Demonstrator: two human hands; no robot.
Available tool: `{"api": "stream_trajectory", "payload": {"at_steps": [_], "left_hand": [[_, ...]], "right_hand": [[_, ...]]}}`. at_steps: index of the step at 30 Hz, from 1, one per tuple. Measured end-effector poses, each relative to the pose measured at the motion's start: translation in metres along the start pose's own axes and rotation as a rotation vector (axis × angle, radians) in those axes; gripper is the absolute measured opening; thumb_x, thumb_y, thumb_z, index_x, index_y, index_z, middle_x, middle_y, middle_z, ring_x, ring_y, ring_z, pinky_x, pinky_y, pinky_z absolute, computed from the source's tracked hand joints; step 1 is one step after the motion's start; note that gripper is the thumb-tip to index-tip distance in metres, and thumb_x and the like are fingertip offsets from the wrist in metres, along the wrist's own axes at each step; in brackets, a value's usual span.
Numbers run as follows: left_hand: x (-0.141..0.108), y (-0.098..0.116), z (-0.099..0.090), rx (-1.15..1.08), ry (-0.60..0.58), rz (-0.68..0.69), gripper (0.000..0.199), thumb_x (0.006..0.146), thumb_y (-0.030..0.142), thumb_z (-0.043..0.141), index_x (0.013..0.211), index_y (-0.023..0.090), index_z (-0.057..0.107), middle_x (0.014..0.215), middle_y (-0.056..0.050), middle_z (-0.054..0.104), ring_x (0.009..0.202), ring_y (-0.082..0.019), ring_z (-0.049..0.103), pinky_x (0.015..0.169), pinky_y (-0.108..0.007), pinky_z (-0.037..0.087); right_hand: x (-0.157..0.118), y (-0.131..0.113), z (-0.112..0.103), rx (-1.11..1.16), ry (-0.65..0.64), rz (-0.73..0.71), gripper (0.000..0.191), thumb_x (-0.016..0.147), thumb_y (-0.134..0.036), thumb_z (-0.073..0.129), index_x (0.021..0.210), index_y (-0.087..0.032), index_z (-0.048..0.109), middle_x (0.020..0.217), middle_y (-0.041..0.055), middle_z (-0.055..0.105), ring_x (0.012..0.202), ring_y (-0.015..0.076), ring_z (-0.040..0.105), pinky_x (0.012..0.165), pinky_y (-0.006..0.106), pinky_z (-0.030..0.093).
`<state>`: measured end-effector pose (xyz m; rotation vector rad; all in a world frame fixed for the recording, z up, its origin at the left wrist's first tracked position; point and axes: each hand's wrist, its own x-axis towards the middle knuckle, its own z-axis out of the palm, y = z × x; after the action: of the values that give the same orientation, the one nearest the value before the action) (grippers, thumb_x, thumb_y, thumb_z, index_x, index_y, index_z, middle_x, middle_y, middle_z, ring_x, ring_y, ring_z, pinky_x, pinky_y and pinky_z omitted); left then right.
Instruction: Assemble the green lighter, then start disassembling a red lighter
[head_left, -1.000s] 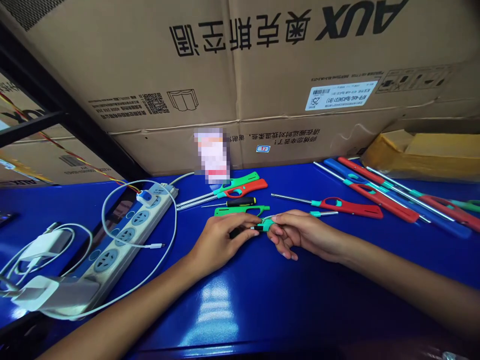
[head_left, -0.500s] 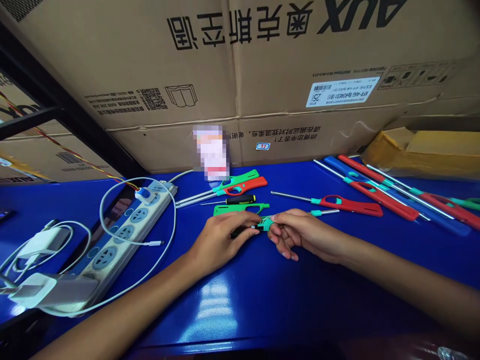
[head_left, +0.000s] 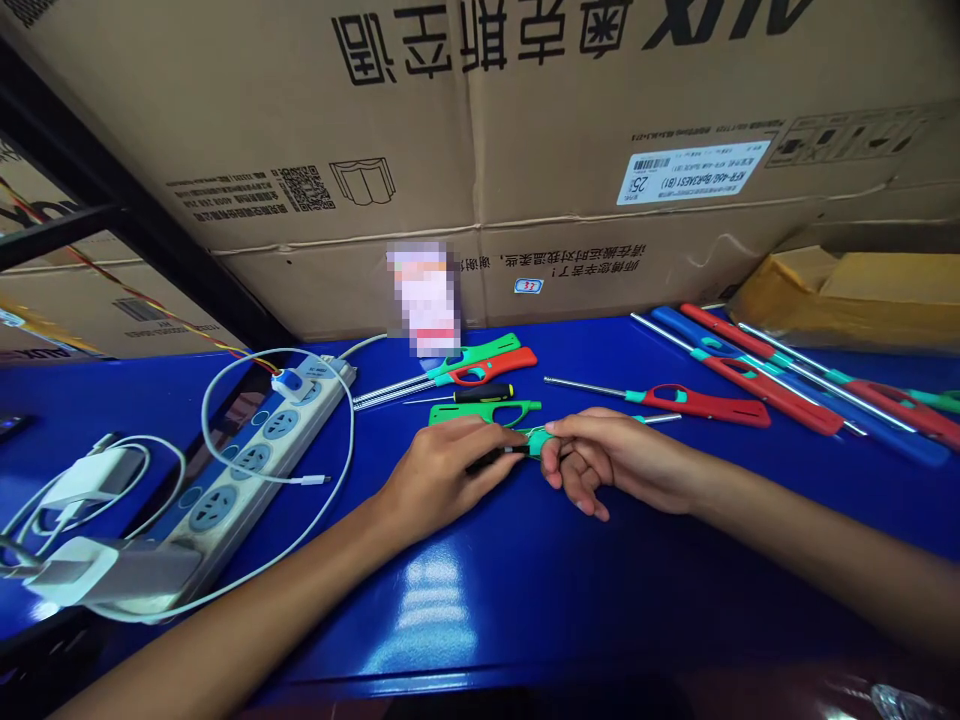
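My left hand (head_left: 446,470) pinches a small dark piece (head_left: 491,458), mostly covered by the fingers. My right hand (head_left: 611,455) grips a small teal plastic part (head_left: 537,441) between thumb and fingers, its other fingers curled loosely. The two pieces meet or nearly meet between my hands, and a thin pale wire seems to run there. Just behind my left hand lies a green lighter handle shell (head_left: 484,411). A metal tube (head_left: 664,418) with a teal end is partly hidden behind my right hand.
A yellow-black screwdriver (head_left: 484,393) and green and orange lighters (head_left: 491,365) lie behind. One red lighter (head_left: 697,404) and several more lighters (head_left: 787,390) lie rightward. On the left are a power strip (head_left: 247,470) and white cables. Large cardboard (head_left: 525,130) stands behind.
My hands stay nearly in place, with the teal part shifted and turned slightly against the dark piece. The whole view has moved a little.
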<state>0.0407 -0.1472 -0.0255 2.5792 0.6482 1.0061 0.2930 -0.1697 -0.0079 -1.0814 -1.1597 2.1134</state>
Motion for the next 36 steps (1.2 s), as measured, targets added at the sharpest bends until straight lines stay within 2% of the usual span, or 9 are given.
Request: {"api": "stream_trajectory", "payload": {"at_steps": [2,5,9,12,15,20,27,31,36], "left_hand": [[0.001,0.001,0.0,-0.027,0.004,-0.014,0.014,0.104,0.021,0.071,0.117,0.018,0.076,0.096,-0.003,0.08,0.081,-0.014,0.075,0.076,-0.026,0.059],[0.002,0.001,-0.001,-0.086,0.011,-0.051,0.013,0.103,0.019,0.072,0.115,0.018,0.076,0.097,-0.002,0.081,0.083,-0.013,0.076,0.078,-0.025,0.059],[0.003,0.0,-0.001,-0.123,-0.007,-0.122,0.011,0.102,0.02,0.073,0.113,0.02,0.077,0.099,-0.001,0.082,0.083,-0.012,0.075,0.078,-0.024,0.058],[0.004,-0.001,0.0,-0.144,-0.016,-0.153,0.012,0.101,0.019,0.075,0.112,0.02,0.078,0.099,0.0,0.082,0.084,-0.011,0.075,0.078,-0.022,0.057],[0.005,-0.001,0.0,-0.158,-0.026,-0.169,0.012,0.1,0.018,0.075,0.112,0.021,0.078,0.098,0.002,0.081,0.084,-0.01,0.074,0.078,-0.021,0.056],[0.005,-0.001,0.0,-0.106,-0.069,-0.193,0.013,0.1,0.019,0.075,0.112,0.022,0.079,0.094,0.002,0.078,0.078,-0.01,0.069,0.074,-0.021,0.053],[0.006,-0.003,-0.002,-0.073,-0.039,-0.158,0.014,0.1,0.018,0.075,0.113,0.022,0.079,0.097,0.0,0.08,0.087,-0.013,0.072,0.082,-0.026,0.056],[0.006,-0.005,-0.001,-0.086,-0.027,-0.115,0.013,0.102,0.021,0.074,0.114,0.022,0.079,0.105,-0.002,0.081,0.097,-0.017,0.073,0.089,-0.03,0.058],[0.004,-0.008,0.001,-0.046,-0.024,-0.07,0.015,0.102,0.022,0.073,0.115,0.022,0.081,0.106,-0.005,0.08,0.099,-0.019,0.071,0.091,-0.035,0.058]], "right_hand": [[-0.003,-0.006,-0.002,-0.121,-0.021,0.018,0.053,0.104,-0.056,0.053,0.084,-0.012,0.072,0.077,0.0077,0.073,0.052,0.0162,0.07,0.045,0.026,0.055],[-0.011,-0.017,-0.006,-0.479,0.071,-0.044,0.059,0.103,-0.064,0.052,0.079,-0.014,0.07,0.074,0.0073,0.073,0.047,0.016,0.066,0.045,0.028,0.053],[-0.019,-0.027,-0.009,-1.095,0.282,-0.484,0.034,0.101,-0.045,0.066,0.079,-0.019,0.07,0.067,0.0002,0.064,0.057,0.014,0.06,0.056,0.028,0.047],[-0.019,-0.025,-0.013,-1.292,0.269,-0.724,0.017,0.096,-0.034,0.076,0.108,-0.021,0.073,0.105,0.006,0.072,0.098,0.0219,0.069,0.087,0.034,0.054],[-0.012,-0.018,-0.02,-1.349,0.203,-0.775,0.029,0.098,-0.03,0.076,0.126,-0.023,0.069,0.126,0.0095,0.069,0.12,0.0252,0.065,0.104,0.039,0.051],[0.001,-0.009,-0.029,-1.305,0.153,-0.861,0.008,0.106,-0.028,0.069,0.111,-0.022,0.071,0.103,0.0045,0.074,0.101,0.0213,0.069,0.097,0.037,0.051],[0.005,-0.006,-0.033,-1.343,0.218,-0.818,0.018,0.102,-0.022,0.073,0.12,-0.021,0.071,0.114,0.0073,0.074,0.109,0.0239,0.068,0.095,0.038,0.053],[0.007,-0.006,-0.037,-1.363,0.221,-0.818,0.007,0.103,-0.021,0.07,0.108,-0.021,0.076,0.104,0.0063,0.076,0.101,0.0234,0.07,0.091,0.038,0.054],[0.008,-0.007,-0.036,-1.316,0.27,-0.826,0.01,0.104,-0.022,0.069,0.107,-0.02,0.078,0.106,0.0069,0.075,0.096,0.0209,0.072,0.088,0.035,0.055]]}}
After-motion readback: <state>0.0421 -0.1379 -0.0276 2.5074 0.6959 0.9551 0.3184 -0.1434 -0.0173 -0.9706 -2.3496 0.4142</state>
